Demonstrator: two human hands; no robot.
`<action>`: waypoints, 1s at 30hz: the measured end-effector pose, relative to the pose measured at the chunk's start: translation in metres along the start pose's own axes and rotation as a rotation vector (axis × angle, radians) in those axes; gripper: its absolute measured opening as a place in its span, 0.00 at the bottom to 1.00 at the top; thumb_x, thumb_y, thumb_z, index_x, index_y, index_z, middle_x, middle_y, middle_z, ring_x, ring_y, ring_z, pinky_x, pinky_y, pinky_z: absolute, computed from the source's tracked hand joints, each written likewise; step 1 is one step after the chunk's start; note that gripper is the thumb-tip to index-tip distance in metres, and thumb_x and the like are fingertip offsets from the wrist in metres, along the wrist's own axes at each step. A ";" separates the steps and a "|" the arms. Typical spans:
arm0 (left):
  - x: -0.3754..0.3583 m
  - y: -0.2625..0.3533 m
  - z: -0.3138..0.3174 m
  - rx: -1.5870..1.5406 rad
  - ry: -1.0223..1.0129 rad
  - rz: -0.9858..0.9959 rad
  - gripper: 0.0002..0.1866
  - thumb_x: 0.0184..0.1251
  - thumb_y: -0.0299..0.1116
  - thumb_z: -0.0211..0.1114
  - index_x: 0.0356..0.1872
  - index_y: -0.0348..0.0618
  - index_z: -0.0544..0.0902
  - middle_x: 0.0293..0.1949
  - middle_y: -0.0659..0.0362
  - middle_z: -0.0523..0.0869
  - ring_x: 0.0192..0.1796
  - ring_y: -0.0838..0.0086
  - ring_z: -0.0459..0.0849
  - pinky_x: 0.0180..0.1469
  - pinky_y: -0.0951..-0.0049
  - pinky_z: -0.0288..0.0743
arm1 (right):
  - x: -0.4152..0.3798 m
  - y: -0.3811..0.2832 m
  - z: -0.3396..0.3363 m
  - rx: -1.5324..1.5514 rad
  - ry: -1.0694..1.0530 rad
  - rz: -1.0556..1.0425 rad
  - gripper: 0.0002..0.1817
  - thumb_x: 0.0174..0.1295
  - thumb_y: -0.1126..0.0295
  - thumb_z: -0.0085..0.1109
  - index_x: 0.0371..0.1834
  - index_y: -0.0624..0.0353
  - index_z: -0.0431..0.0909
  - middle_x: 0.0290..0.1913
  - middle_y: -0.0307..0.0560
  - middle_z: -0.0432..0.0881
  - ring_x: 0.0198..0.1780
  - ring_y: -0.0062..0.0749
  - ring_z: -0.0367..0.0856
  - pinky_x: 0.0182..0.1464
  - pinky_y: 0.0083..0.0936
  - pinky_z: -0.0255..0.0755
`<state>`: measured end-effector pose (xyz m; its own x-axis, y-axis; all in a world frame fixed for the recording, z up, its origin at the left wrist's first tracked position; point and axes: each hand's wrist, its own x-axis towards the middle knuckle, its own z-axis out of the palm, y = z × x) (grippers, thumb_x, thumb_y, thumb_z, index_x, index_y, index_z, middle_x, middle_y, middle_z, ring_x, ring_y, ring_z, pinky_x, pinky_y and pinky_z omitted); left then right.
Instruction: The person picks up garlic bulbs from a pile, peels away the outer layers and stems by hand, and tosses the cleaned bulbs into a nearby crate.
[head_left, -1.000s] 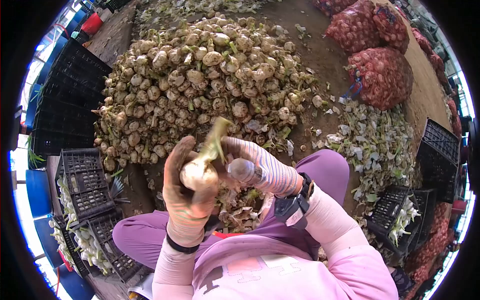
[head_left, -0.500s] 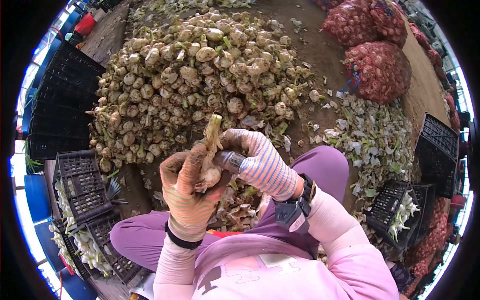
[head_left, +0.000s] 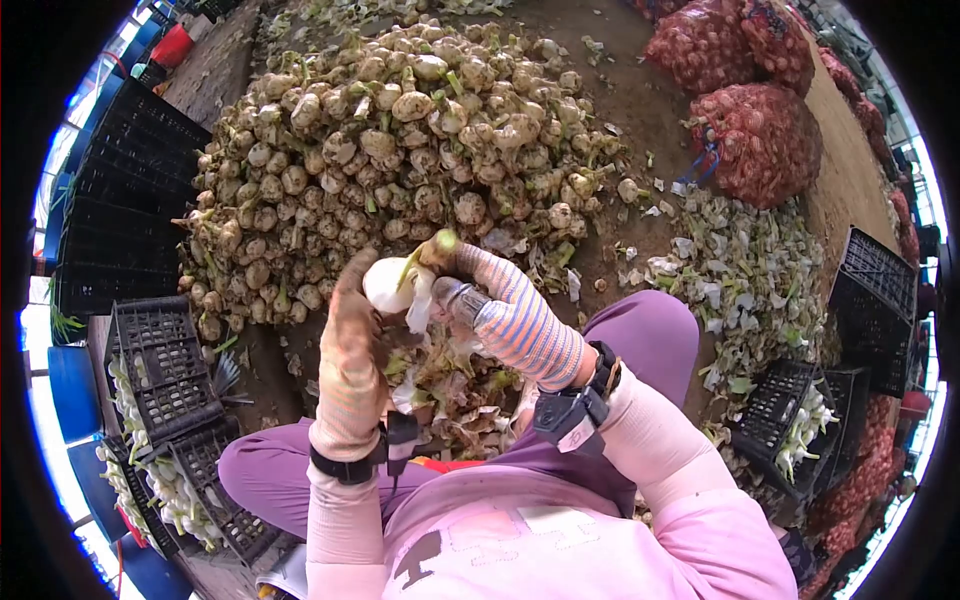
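Observation:
A garlic bulb point(head_left: 385, 286) is held between my two gloved hands, above my lap and in front of the pile. Its outside now shows clean and white, with a strip of peeled skin hanging from it and a green-tipped stem point(head_left: 445, 240) at the upper right. My left hand point(head_left: 352, 315), in a soiled striped glove, is closed around the bulb's left side, its fingers partly hidden. My right hand point(head_left: 485, 290), in a striped glove, pinches the stem and skin. A dark cover point(head_left: 462, 300) sits on my right thumb.
A large heap of dirty garlic bulbs point(head_left: 330, 180) lies ahead. Peeled skins point(head_left: 745, 290) spread on the right, near red net sacks point(head_left: 755, 140). Black crates with trimmed white garlic stand at left point(head_left: 165, 370) and right point(head_left: 785, 415). More skins point(head_left: 460, 390) lie below my hands.
The bulb has gone from brown and skin-covered to white, with its outer skin pulled towards my right hand. My left hand has turned and moved up around it.

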<state>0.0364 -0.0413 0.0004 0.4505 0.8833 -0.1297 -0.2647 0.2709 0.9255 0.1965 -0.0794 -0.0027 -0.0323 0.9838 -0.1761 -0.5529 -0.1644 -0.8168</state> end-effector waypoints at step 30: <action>-0.008 -0.016 0.021 0.461 0.194 0.277 0.20 0.63 0.39 0.61 0.52 0.41 0.70 0.38 0.59 0.80 0.32 0.81 0.77 0.30 0.85 0.70 | 0.012 0.006 -0.008 -0.694 0.039 -0.368 0.05 0.59 0.74 0.55 0.35 0.63 0.78 0.30 0.36 0.80 0.34 0.19 0.76 0.37 0.22 0.71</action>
<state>0.0551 -0.0609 -0.0053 0.2409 0.9634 0.1174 0.0680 -0.1374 0.9882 0.1992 -0.0696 -0.0144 0.0880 0.9825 0.1641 0.1245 0.1526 -0.9804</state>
